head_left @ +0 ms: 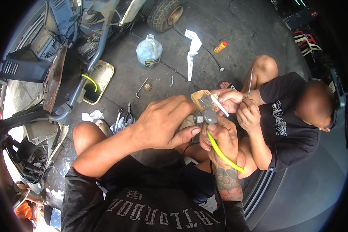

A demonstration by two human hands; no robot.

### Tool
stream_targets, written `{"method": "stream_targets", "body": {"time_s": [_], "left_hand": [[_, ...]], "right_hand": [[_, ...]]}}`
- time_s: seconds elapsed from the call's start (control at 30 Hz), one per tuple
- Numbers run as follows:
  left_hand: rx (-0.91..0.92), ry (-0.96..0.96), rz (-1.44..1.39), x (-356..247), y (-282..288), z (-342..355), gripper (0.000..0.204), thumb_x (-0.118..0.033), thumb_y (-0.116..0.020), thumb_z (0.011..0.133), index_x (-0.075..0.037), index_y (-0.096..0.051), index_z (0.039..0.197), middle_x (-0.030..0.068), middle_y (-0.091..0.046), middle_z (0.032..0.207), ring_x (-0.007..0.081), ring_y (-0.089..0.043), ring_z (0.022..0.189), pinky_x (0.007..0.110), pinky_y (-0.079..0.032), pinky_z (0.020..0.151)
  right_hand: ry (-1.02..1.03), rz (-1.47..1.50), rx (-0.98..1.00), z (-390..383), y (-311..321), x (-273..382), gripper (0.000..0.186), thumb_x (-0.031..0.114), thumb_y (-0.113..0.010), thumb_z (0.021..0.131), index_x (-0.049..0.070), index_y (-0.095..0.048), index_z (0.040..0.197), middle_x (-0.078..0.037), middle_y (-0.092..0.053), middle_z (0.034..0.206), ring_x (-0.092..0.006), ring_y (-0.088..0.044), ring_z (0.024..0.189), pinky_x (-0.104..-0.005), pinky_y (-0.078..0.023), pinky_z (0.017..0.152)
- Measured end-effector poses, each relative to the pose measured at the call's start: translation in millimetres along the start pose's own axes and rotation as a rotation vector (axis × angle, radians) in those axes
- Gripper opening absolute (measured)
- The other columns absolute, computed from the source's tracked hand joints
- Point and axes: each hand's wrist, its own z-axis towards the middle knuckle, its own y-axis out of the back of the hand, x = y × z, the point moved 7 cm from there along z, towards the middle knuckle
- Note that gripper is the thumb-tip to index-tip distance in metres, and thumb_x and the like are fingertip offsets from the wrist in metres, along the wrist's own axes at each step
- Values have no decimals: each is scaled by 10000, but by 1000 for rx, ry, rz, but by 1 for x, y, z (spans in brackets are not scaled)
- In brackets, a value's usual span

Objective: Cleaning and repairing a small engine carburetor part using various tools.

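The person's left hand [162,121] curls firmly around a metal fitting [198,118], thumb and fingers drawn in close. The right hand [223,135] is likewise closed, pinching a yellow-green tube [222,154] just below the fitting's grey rounded end [210,115]; the tube's free end hangs past the wrist. All 3 are up in front of the person, well clear of the floor [239,27].

The work looks partway along. The pieces are gathered in the 2 hands, and the rounded end appears to have a dull grey coat, though I cannot tell whether that is paste or bare metal. Just beside it, a co-worker [297,139] holds a piece of cardboard [198,96] with a grey smear [206,101] on it — so material seems to remain unused. A white stick [220,105] lies close by the cardboard, and the co-worker's other hand grips a thin rod [251,81]. Whether the tube is seated in the fitting is hidden by the fingers.

As for writing, large pale letters cross the person's dark shirt [154,210], inverted in this view, and a pale print marks the co-worker's chest. The clear jug [148,52] wears a dark label with yellow marks — too small to make out — and the orange bottle [220,47] has a label that is likewise unreadable.
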Motion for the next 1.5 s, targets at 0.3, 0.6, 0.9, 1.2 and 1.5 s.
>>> {"method": "stream_targets", "body": {"time_s": [0.3, 0.6, 0.9, 1.2, 1.5], "left_hand": [[2, -18, 29, 1, -9, -4, 277, -241, -593, 859, 27, -531, 895, 131, -520, 730, 268, -563, 581, 349, -468, 518], [-33, 436, -389, 13, -19, -10, 364, -316, -435, 962, 6, -497, 802, 81, -414, 572, 151, -417, 435, 299, -344, 406], [232, 1006, -1094, 23, -39, -28, 372, -343, -433, 968, -13, -483, 804, 57, -450, 615, 153, -464, 471, 275, -375, 430], [98, 99, 211, 10, -8, 1, 268, -217, -640, 809, -14, -504, 920, 126, -516, 794, 293, -591, 649, 375, -479, 515], [58, 126, 45, 26, -19, -6, 256, -239, -587, 875, -12, -484, 815, 131, -477, 653, 262, -545, 516, 356, -476, 495]], "right_hand": [[-24, -46, 26, -4, -4, -3, 145, 71, -537, 851, -39, -589, 772, -30, -545, 612, -63, -469, 489, -211, -366, 448], [99, -353, 28, 2, -3, 2, 63, 13, -570, 842, -15, -601, 795, 6, -557, 644, -31, -449, 589, -209, -351, 513], [221, -533, 54, 12, 1, 14, 105, 0, -573, 837, 2, -547, 735, 18, -493, 568, -37, -461, 473, -207, -343, 436], [-16, -300, 12, 21, 16, -11, 179, 69, -557, 838, -10, -575, 678, -12, -538, 574, -56, -446, 450, -229, -342, 439], [-166, -101, 57, 22, 10, -23, 165, 84, -544, 847, -19, -586, 725, -6, -530, 573, -49, -459, 494, -213, -341, 459]]}}
